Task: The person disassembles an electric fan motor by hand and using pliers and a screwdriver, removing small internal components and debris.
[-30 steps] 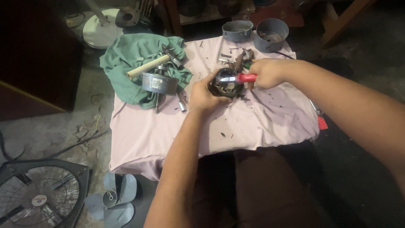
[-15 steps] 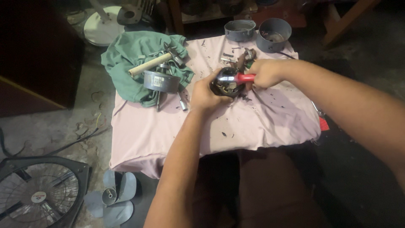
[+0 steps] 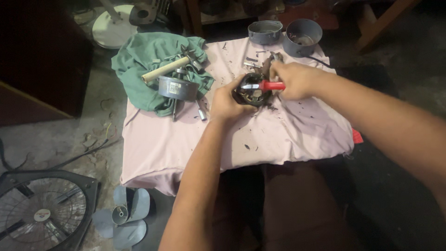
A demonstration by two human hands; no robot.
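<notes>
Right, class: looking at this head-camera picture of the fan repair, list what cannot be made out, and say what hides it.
- Tool tip: the red-handled tool ends inside the dark motor part; its type stays unclear.
- Right hand grip: fingers curl under, hidden.
- Motor part's near side: covered by the left hand.
- Grey cups: contents too dim.
- Fan grille: cut off by the left edge.

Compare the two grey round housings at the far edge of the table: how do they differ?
The left grey housing looks shallower and has a small lug on its rim; the right grey housing is deeper, more like a cup. The left one lies mostly beyond the edge of the pink cloth; the right one rests on the cloth's far corner. The right one shows small bits inside; the left one's inside is too dark to tell. Both are grey, round and open upward.
</notes>
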